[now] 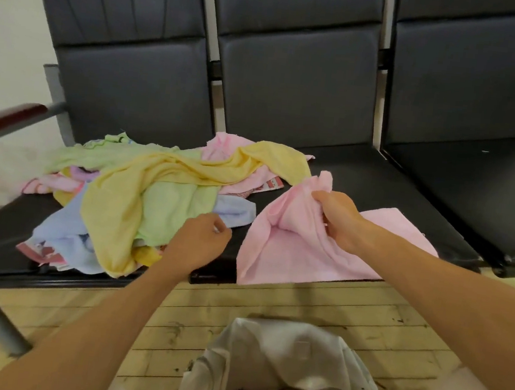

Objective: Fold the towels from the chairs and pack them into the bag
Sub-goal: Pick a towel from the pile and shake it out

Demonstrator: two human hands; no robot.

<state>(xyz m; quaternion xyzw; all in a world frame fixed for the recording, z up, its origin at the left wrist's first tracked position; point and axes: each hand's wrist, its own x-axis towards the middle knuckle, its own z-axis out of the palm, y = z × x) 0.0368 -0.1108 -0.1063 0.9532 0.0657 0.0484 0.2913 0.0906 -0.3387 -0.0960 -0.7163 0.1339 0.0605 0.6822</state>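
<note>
Pink towel (301, 247) is lying on the mid chair seat (378, 182), and your R hand (339, 219) is gripping its bunched top. L hand (200, 239) is curling beside it; can't tell if it's pinching anything. Try taking a free corner w/ it and spreading the towel flat before folding. Red-white label (274, 185) is showing, text unreadable.
</note>
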